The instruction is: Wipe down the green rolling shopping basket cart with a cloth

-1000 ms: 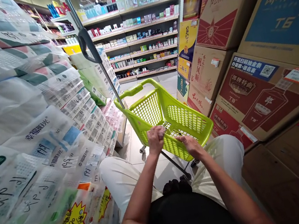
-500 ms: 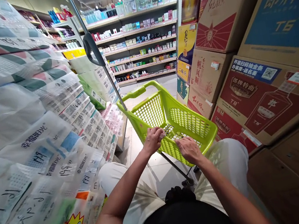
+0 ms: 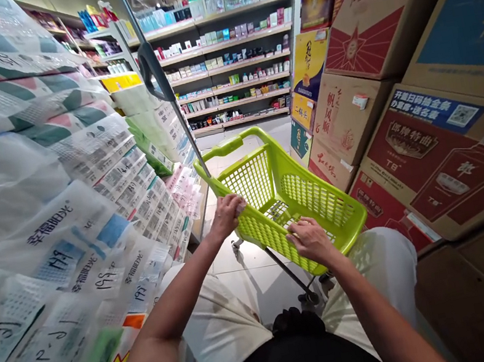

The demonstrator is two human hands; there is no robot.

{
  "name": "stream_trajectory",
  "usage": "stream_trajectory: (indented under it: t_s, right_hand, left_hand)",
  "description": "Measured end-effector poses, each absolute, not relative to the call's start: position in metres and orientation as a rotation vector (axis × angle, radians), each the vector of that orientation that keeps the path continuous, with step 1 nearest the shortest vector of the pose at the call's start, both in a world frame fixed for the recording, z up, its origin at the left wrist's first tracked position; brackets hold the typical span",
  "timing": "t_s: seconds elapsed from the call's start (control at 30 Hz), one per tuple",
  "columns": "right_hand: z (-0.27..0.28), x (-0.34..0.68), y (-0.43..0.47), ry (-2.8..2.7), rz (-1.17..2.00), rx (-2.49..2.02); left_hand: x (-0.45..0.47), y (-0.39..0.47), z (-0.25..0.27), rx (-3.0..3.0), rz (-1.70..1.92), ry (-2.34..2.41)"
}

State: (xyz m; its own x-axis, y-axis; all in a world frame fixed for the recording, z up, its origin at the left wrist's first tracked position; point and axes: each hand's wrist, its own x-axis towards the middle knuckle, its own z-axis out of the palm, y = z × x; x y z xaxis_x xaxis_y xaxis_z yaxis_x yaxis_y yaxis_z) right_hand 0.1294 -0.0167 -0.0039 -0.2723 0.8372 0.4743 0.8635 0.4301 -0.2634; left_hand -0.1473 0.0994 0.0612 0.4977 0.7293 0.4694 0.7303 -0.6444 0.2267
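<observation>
A lime-green shopping cart (image 3: pixel 303 186) with a perforated plastic basket stands tilted between my knees, and nothing shows inside its basket. My left hand (image 3: pixel 227 215) is closed at the near left part of the basket's rim, with a small whitish crumpled piece (image 3: pixel 240 205) at its fingertips. Further right along the same rim, my right hand (image 3: pixel 311 239) has its fingers curled over the edge. A grey pole with a dark handle (image 3: pixel 154 74) rises at the basket's far left corner.
Stacked plastic-wrapped paper packs (image 3: pixel 43 222) crowd the left side. Cardboard boxes (image 3: pixel 434 153) are piled high on the right. Ahead, shelves (image 3: pixel 231 64) of small packaged goods cross the aisle's end. Pale floor tiles (image 3: pixel 261 290) show beneath the cart, whose wheels (image 3: pixel 308 298) sit near my feet.
My left hand has moved left along the rim, away from my right hand. My right hand stays on the rim. The view has shifted slightly, so the cart appears further right.
</observation>
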Motion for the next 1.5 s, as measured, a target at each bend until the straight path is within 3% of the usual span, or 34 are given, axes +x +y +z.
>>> stream_trajectory:
  t_s: [0.1,0.33,0.53,0.93,1.1,1.3,1.5]
  right_hand:
    - [-0.004,0.124,-0.011,-2.146,-0.081,-1.457]
    - [-0.009,0.121,-0.004,-2.188,-0.223,-1.356]
    - [-0.012,0.131,-0.005,-2.195,-0.226,-1.293]
    - [-0.01,0.131,-0.009,-2.195,-0.215,-1.351]
    - [-0.009,0.132,-0.008,-2.195,-0.191,-1.384]
    - [-0.007,0.138,-0.008,-2.208,-0.192,-1.35]
    - [-0.005,0.142,-0.01,-2.207,-0.151,-1.391]
  left_hand:
    - [-0.152,0.102,0.063,-2.834,-0.736,-1.154]
    - [-0.166,0.152,0.088,-2.317,-1.095,-1.57]
    - [-0.172,0.163,0.09,-2.669,-0.882,-1.366]
    - [-0.117,0.126,0.024,-1.742,-1.871,-1.837]
    - [-0.092,0.125,-0.002,-1.81,-1.802,-1.846]
    - [-0.105,0.131,0.007,-1.748,-1.746,-1.943]
    - [-0.115,0.113,0.005,-2.154,-1.492,-1.705]
